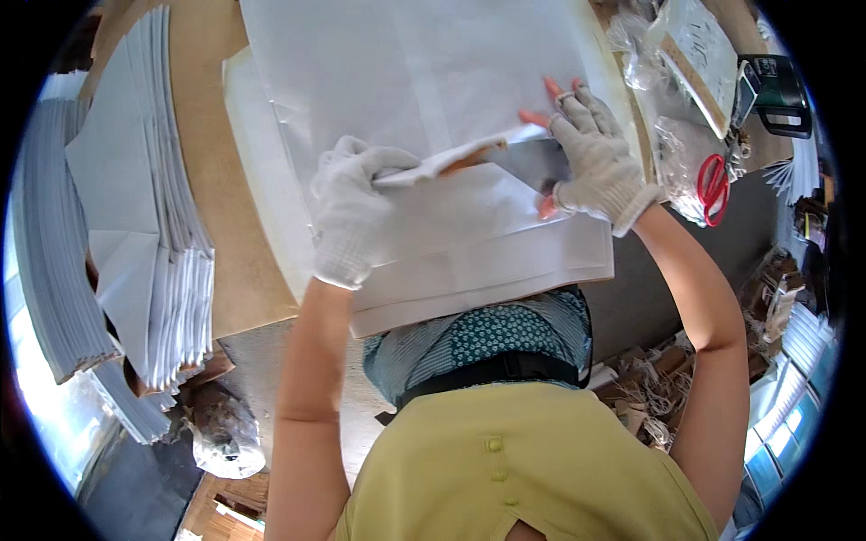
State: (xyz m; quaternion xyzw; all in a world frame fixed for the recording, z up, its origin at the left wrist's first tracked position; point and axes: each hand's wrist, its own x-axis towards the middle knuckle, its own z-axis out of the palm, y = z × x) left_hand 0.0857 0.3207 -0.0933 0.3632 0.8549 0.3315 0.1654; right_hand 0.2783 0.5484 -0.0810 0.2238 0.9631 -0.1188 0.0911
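A large white paper sheet or sack (433, 216) lies on the stack in front of me, with a raised fold that shows brown on its inner side. My left hand (350, 194), in a white knitted glove, is closed on the left end of that fold. At the fold's other end, my right hand (595, 153) rests with its fingers spread; its glove leaves the fingertips bare. A grey, shiny patch beside the right palm is blurred, and I cannot tell whether it is a tool or part of the sack.
Upright bundles of folded white paper (185, 298) stand at the left on the brown table (239, 261). Red-handled scissors (713, 189), clear plastic wrap (681, 149) and a dark green mug (780, 95) sit at the right. Scraps and cord (649, 388) lie on the floor at lower right.
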